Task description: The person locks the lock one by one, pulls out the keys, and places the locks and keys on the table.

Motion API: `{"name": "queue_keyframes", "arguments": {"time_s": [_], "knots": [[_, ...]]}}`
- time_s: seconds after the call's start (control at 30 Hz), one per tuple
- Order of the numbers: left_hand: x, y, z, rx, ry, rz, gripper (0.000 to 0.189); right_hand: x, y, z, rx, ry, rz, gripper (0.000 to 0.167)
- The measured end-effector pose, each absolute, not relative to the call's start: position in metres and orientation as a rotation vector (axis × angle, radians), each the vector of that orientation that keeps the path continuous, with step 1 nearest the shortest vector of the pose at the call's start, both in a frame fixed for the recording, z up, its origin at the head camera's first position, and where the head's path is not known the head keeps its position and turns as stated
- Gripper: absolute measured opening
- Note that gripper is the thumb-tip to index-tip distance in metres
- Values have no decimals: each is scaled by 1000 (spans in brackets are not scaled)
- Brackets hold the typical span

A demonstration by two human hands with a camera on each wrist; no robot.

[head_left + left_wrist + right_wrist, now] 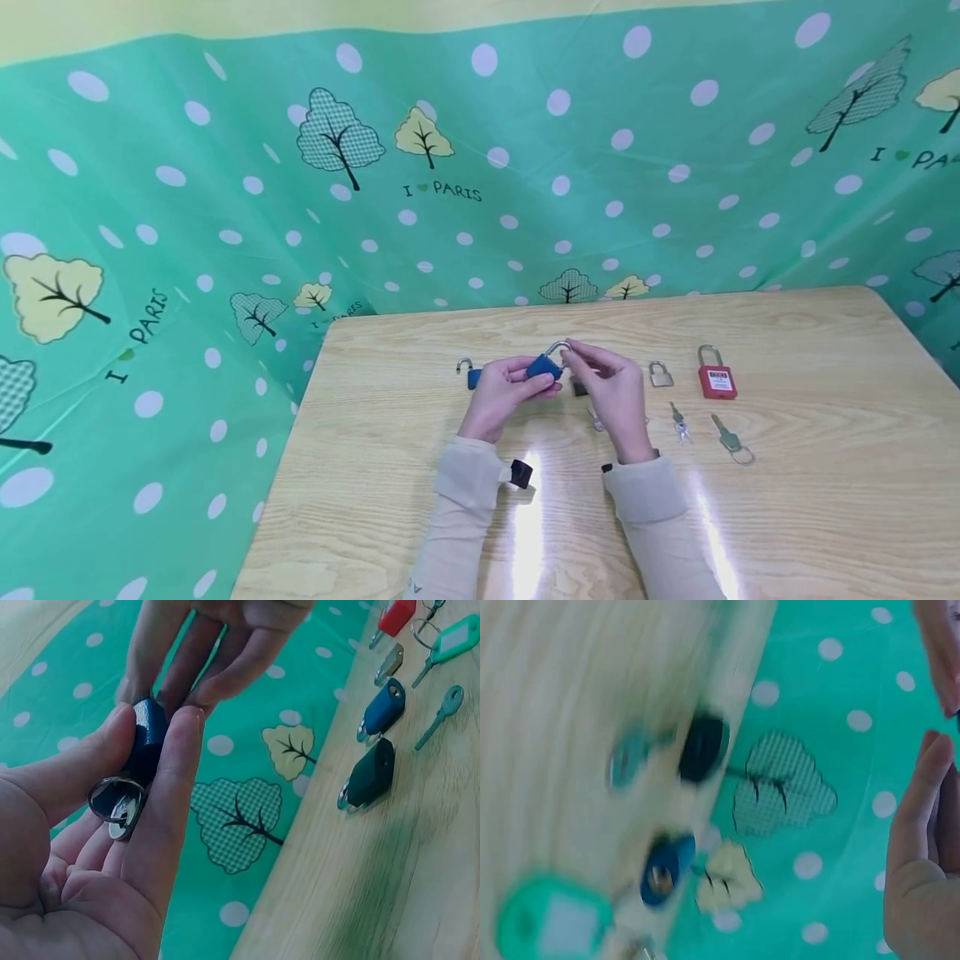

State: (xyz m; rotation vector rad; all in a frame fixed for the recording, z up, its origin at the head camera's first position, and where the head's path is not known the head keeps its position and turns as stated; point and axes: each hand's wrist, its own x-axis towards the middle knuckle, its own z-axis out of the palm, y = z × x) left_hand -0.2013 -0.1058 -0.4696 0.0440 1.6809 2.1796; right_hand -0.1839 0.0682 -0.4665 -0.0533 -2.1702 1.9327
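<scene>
In the head view, my left hand (498, 393) holds the body of a blue padlock (542, 367) above the table. Fingers of my right hand (611, 396) pinch its silver shackle (557, 346) and cover one end of it. The left wrist view shows the padlock (150, 739) between left thumb and fingers, with a key on a ring (124, 814) at its underside. My right hand (217, 649) meets it from above there. In the right wrist view only part of my right hand (922, 862) shows, and the padlock is mostly out of frame.
A second blue padlock (474, 379) with a raised shackle lies left on the wooden table. Behind my right hand is a dark padlock (579, 387); right of it lie a small metal padlock (661, 377), a red padlock (717, 382) and keys (727, 437). A green curtain (450, 275) hangs behind.
</scene>
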Motion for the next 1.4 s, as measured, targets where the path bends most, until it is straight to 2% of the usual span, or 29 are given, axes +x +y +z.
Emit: {"name": "queue_keyframes", "arguments": {"time_s": [0.13, 0.53, 0.8, 0.97, 1.23, 1.4], "knots": [[-200, -103, -468, 75, 1715, 2147, 36, -185, 71, -462, -11, -2188, 1748, 21], [-193, -92, -466, 2, 1731, 2216, 32, -186, 66, -471, 35, -2155, 1722, 15], [-197, -95, -467, 27, 1788, 2165, 38, -184, 61, -458, 66, -2166, 1747, 15], [-198, -92, -468, 21, 1913, 2039, 41, -184, 63, -462, 56, -2223, 1763, 18], [-201, -95, -469, -41, 1970, 2058, 30, -185, 70, -467, -36, -2296, 1989, 39], [-204, -100, -466, -92, 1883, 2220, 27, -185, 74, -467, -17, -2513, 2131, 39]]}}
